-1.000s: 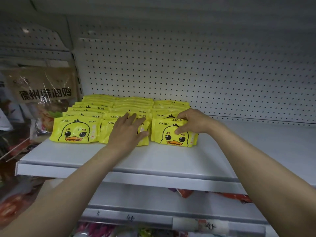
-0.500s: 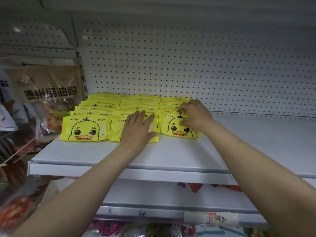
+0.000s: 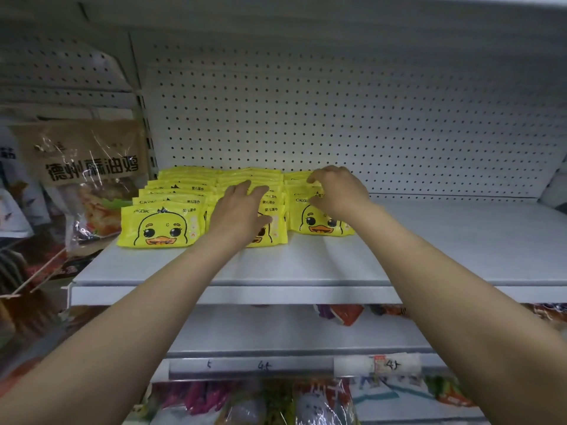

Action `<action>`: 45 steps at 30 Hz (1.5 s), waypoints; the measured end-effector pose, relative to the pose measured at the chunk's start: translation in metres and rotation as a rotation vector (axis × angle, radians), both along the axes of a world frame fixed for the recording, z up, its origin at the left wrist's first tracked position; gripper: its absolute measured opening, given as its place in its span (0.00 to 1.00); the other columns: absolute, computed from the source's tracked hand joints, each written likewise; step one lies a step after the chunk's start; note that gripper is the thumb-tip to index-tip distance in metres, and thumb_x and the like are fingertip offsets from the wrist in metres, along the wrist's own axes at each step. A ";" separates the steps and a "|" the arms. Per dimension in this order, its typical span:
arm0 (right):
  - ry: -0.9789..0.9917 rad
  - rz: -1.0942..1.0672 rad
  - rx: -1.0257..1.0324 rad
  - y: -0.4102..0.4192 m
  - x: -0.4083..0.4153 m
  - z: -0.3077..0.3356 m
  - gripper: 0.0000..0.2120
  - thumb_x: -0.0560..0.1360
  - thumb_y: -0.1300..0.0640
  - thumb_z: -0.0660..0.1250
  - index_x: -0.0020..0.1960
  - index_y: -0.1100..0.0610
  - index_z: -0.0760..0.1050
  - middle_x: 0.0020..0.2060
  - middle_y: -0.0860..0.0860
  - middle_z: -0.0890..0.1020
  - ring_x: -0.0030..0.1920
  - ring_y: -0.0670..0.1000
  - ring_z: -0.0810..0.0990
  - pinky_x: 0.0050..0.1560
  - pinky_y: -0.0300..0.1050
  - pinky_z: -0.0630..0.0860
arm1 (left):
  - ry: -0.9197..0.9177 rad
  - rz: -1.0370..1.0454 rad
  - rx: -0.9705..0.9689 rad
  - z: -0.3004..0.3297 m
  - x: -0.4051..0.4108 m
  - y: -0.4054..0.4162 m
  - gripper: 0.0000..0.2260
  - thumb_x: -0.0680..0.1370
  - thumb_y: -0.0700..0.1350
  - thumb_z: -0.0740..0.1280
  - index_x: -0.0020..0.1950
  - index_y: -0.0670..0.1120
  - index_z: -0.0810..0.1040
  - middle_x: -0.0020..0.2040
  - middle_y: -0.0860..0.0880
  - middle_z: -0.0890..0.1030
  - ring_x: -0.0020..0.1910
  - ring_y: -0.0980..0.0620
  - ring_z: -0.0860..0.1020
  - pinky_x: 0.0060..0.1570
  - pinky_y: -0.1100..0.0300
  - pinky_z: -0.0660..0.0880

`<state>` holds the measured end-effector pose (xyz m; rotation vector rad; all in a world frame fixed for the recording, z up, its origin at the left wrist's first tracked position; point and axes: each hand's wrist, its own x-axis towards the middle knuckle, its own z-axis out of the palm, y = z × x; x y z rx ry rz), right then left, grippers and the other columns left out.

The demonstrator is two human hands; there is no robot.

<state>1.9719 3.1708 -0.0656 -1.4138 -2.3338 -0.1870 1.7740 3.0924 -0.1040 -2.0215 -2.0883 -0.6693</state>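
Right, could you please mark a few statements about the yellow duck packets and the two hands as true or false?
1. The yellow duck packets lie in three rows on the white shelf. True.
2. The left hand lifts a packet clear of the shelf. False: it rests flat, fingers straight, on the middle row.
3. The right hand curls its fingers over the right row. True.
4. The packets fill the shelf from end to end. False: they sit only on its left part.
5. A pegboard stands behind the packets. True.
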 end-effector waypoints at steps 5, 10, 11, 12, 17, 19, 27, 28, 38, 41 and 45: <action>-0.040 0.162 0.057 -0.050 -0.011 0.023 0.24 0.74 0.49 0.71 0.68 0.47 0.72 0.68 0.50 0.72 0.68 0.54 0.70 0.61 0.49 0.71 | -0.036 0.049 0.077 0.022 -0.015 -0.051 0.28 0.75 0.48 0.72 0.74 0.52 0.67 0.73 0.43 0.66 0.72 0.41 0.63 0.67 0.45 0.67; -0.023 0.365 0.107 -0.117 -0.025 0.028 0.23 0.75 0.48 0.69 0.69 0.48 0.71 0.68 0.48 0.72 0.68 0.53 0.69 0.62 0.47 0.69 | -0.051 0.133 0.162 0.029 -0.027 -0.128 0.25 0.75 0.48 0.71 0.71 0.50 0.70 0.67 0.44 0.73 0.67 0.42 0.68 0.62 0.47 0.70; -0.022 0.398 0.104 -0.131 -0.028 0.027 0.23 0.76 0.48 0.69 0.69 0.48 0.71 0.69 0.48 0.72 0.69 0.53 0.68 0.62 0.47 0.68 | -0.057 0.158 0.174 0.028 -0.027 -0.146 0.24 0.75 0.48 0.71 0.71 0.49 0.71 0.66 0.44 0.74 0.66 0.42 0.69 0.62 0.48 0.70; -0.018 0.428 0.097 -0.145 -0.031 0.025 0.23 0.76 0.48 0.68 0.69 0.48 0.70 0.69 0.47 0.72 0.70 0.53 0.67 0.63 0.47 0.68 | -0.061 0.184 0.187 0.027 -0.028 -0.163 0.23 0.76 0.48 0.71 0.70 0.48 0.71 0.65 0.44 0.74 0.65 0.41 0.70 0.62 0.48 0.69; -0.013 0.569 0.086 -0.206 -0.052 0.015 0.23 0.77 0.48 0.68 0.70 0.48 0.69 0.70 0.47 0.71 0.70 0.53 0.66 0.65 0.49 0.69 | -0.020 0.323 0.164 0.018 -0.039 -0.251 0.22 0.77 0.50 0.69 0.70 0.48 0.71 0.65 0.44 0.74 0.64 0.41 0.71 0.62 0.47 0.70; -0.016 0.620 0.080 -0.229 -0.063 0.009 0.23 0.77 0.48 0.67 0.71 0.49 0.69 0.70 0.48 0.71 0.70 0.54 0.66 0.64 0.48 0.67 | -0.016 0.371 0.165 0.013 -0.045 -0.285 0.22 0.77 0.50 0.69 0.70 0.49 0.71 0.64 0.44 0.75 0.62 0.41 0.72 0.60 0.47 0.72; 0.003 0.803 -0.006 -0.312 -0.132 -0.018 0.24 0.79 0.45 0.65 0.72 0.50 0.68 0.70 0.49 0.70 0.70 0.54 0.66 0.66 0.48 0.65 | 0.033 0.563 0.136 -0.004 -0.081 -0.398 0.21 0.77 0.56 0.66 0.67 0.49 0.73 0.60 0.45 0.77 0.59 0.42 0.74 0.56 0.47 0.74; 0.013 0.822 -0.013 -0.320 -0.143 -0.022 0.23 0.78 0.44 0.65 0.71 0.50 0.68 0.69 0.49 0.71 0.69 0.54 0.66 0.65 0.49 0.66 | 0.032 0.581 0.132 -0.006 -0.088 -0.409 0.21 0.77 0.56 0.66 0.67 0.48 0.73 0.60 0.45 0.77 0.58 0.42 0.75 0.56 0.48 0.74; -0.062 0.890 -0.098 -0.371 -0.306 -0.070 0.25 0.80 0.39 0.59 0.73 0.49 0.66 0.71 0.47 0.69 0.72 0.51 0.64 0.68 0.48 0.65 | 0.008 0.657 0.083 -0.051 -0.231 -0.464 0.21 0.78 0.58 0.64 0.66 0.49 0.74 0.62 0.46 0.76 0.60 0.42 0.74 0.56 0.46 0.75; -0.074 0.854 -0.164 -0.375 -0.357 -0.090 0.25 0.80 0.40 0.60 0.73 0.49 0.65 0.71 0.47 0.68 0.71 0.51 0.64 0.68 0.46 0.63 | 0.008 0.630 0.038 -0.071 -0.284 -0.463 0.21 0.78 0.59 0.63 0.65 0.48 0.75 0.62 0.45 0.77 0.60 0.42 0.75 0.56 0.46 0.75; -0.103 0.779 -0.222 -0.376 -0.426 -0.129 0.24 0.78 0.39 0.61 0.71 0.48 0.67 0.68 0.48 0.72 0.67 0.53 0.69 0.65 0.51 0.70 | 0.004 0.571 -0.066 -0.105 -0.357 -0.456 0.21 0.77 0.59 0.62 0.64 0.48 0.74 0.61 0.45 0.76 0.59 0.41 0.74 0.55 0.45 0.75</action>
